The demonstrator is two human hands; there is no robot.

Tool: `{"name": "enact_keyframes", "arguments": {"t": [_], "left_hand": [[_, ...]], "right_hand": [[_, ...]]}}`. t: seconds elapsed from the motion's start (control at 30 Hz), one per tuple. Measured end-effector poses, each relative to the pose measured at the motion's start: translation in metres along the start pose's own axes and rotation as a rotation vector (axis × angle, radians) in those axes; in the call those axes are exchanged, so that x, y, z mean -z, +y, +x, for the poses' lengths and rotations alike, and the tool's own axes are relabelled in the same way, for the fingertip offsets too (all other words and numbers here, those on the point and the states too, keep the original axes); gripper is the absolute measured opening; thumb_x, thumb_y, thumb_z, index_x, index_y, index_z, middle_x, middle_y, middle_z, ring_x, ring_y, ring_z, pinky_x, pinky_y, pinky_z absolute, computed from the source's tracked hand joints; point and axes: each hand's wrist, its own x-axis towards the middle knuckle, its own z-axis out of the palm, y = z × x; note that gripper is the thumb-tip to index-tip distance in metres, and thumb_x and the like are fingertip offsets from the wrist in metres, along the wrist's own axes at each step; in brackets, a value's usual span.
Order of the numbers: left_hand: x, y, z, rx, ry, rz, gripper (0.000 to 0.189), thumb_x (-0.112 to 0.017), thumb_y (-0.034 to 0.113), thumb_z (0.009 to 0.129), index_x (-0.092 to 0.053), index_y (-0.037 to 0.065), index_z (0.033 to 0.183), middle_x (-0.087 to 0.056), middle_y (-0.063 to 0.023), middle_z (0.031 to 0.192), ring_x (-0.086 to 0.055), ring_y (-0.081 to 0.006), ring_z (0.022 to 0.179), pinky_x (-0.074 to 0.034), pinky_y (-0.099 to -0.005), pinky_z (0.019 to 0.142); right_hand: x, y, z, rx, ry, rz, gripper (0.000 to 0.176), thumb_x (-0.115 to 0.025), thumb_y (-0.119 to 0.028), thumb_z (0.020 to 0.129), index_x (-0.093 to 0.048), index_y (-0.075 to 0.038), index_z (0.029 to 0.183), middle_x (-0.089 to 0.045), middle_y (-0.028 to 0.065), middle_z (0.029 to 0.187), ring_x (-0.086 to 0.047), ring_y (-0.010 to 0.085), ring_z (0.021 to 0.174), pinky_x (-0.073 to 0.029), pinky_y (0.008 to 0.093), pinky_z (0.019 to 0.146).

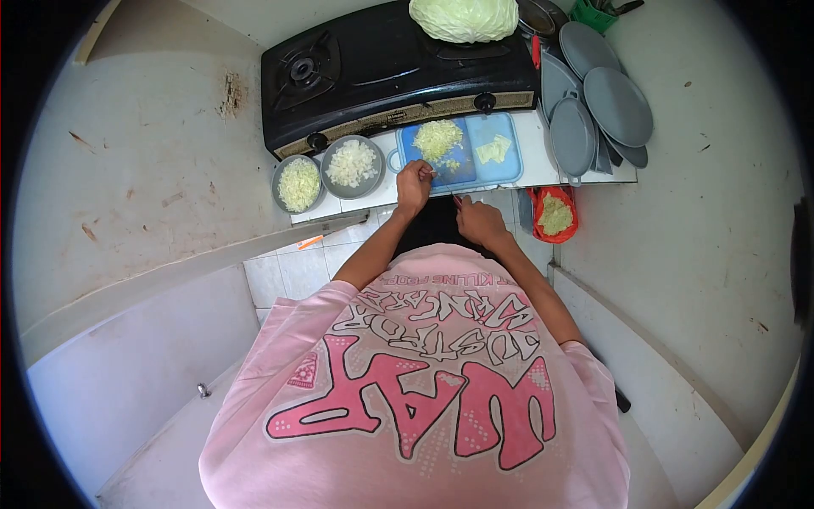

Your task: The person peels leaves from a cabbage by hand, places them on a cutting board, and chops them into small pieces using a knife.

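A blue cutting board (511,127) lies at the counter's front edge, below the stove. On it are a heap of chopped cabbage (437,139) and a few flat cabbage pieces (493,150). My left hand (414,186) is at the board's near left edge, fingers pinched together; what they hold is too small to make out. Just off the board's near edge, my right hand (481,222) is closed around a reddish handle, apparently a knife (458,201), with its blade hardly visible. To the left stand a bowl of chopped cabbage (299,185) and a bowl of diced white pieces (352,163).
Behind the board stands a black two-burner stove (381,68) with a large cabbage (465,20) on top. Grey plates and pans (617,106) lean at the right. A red bag (566,236) of pale green scraps hangs below the counter. Walls close in on both sides.
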Motion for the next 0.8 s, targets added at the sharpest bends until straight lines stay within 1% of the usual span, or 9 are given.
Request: {"name": "enact_keyframes", "arguments": {"t": [0.13,0.23,0.3,0.43,0.53,0.6,0.63,0.7,0.8], "left_hand": [[0.000,0.001,0.000,0.008,-0.001,0.019,0.009,-0.072,-0.006,0.081,-0.066,-0.002,0.087,-0.064,-0.0155,0.082,-0.066,-0.0269,0.070,-0.053,-0.0377,0.069],[0.000,0.001,-0.002,-0.009,-0.003,-0.017,0.008,-0.071,-0.005,0.083,-0.066,-0.002,0.089,-0.064,-0.0161,0.084,-0.066,-0.0279,0.071,-0.054,-0.0382,0.070],[0.000,0.003,-0.004,-0.045,0.007,0.022,0.007,-0.069,-0.005,0.084,-0.066,-0.002,0.090,-0.063,-0.0164,0.085,-0.067,-0.0286,0.073,-0.054,-0.0384,0.071],[0.003,0.012,-0.009,-0.061,0.018,0.049,0.005,-0.066,-0.004,0.087,-0.066,-0.001,0.092,-0.064,-0.0171,0.086,-0.068,-0.0300,0.075,-0.055,-0.0388,0.072],[0.006,0.003,-0.004,-0.087,-0.014,0.069,0.008,-0.066,-0.005,0.087,-0.066,-0.001,0.095,-0.066,-0.0180,0.087,-0.069,-0.0309,0.077,-0.055,-0.0396,0.072],[0.002,0.001,-0.002,-0.012,-0.016,0.028,0.009,-0.067,-0.005,0.087,-0.066,-0.001,0.095,-0.067,-0.0194,0.088,-0.070,-0.0321,0.078,-0.056,-0.0404,0.072],[0.001,0.002,-0.001,0.026,-0.017,0.010,0.010,-0.067,-0.005,0.086,-0.066,-0.002,0.095,-0.067,-0.0201,0.088,-0.070,-0.0327,0.078,-0.056,-0.0408,0.072],[-0.002,-0.003,-0.001,0.021,-0.001,0.020,0.009,-0.068,-0.006,0.085,-0.067,-0.002,0.094,-0.067,-0.0213,0.088,-0.070,-0.0344,0.078,-0.056,-0.0420,0.073],[-0.006,-0.009,-0.003,0.008,-0.013,0.083,0.008,-0.070,-0.005,0.084,-0.068,-0.002,0.092,-0.067,-0.0225,0.088,-0.070,-0.0367,0.078,-0.056,-0.0438,0.073]], "right_hand": [[-0.003,-0.003,0.007,0.014,0.013,-0.025,0.029,-0.054,-0.020,0.094,-0.059,0.006,0.105,-0.073,0.0273,0.090,-0.073,0.0428,0.085,-0.058,0.0530,0.076],[-0.002,-0.003,0.008,0.004,0.013,-0.020,0.027,-0.054,-0.020,0.094,-0.059,0.005,0.104,-0.073,0.0270,0.091,-0.074,0.0420,0.086,-0.058,0.0530,0.076],[-0.004,-0.001,0.008,0.008,0.022,-0.028,0.027,-0.054,-0.019,0.095,-0.059,0.005,0.104,-0.073,0.0269,0.090,-0.074,0.0419,0.086,-0.058,0.0530,0.076],[-0.009,0.001,0.009,0.015,0.029,-0.035,0.026,-0.052,-0.020,0.095,-0.058,0.004,0.105,-0.073,0.0261,0.089,-0.074,0.0421,0.085,-0.058,0.0532,0.077],[-0.018,0.007,0.010,0.027,0.044,-0.041,0.028,-0.052,-0.022,0.097,-0.057,0.004,0.107,-0.073,0.0254,0.086,-0.073,0.0426,0.081,-0.058,0.0537,0.075],[-0.020,0.011,0.010,0.048,0.070,-0.047,0.033,-0.052,-0.025,0.098,-0.054,0.005,0.111,-0.072,0.0248,0.083,-0.072,0.0432,0.077,-0.058,0.0543,0.071],[-0.018,0.009,0.009,0.039,0.064,-0.045,0.031,-0.052,-0.023,0.097,-0.055,0.005,0.109,-0.072,0.0251,0.084,-0.073,0.0430,0.078,-0.058,0.0540,0.073],[-0.013,0.005,0.005,0.023,0.054,-0.038,0.026,-0.051,-0.019,0.095,-0.057,0.004,0.106,-0.073,0.0259,0.086,-0.074,0.0424,0.082,-0.058,0.0534,0.076],[-0.018,0.009,0.000,0.026,0.052,-0.050,0.027,-0.052,-0.019,0.095,-0.056,0.004,0.107,-0.073,0.0262,0.086,-0.073,0.0427,0.082,-0.058,0.0533,0.077]]}}
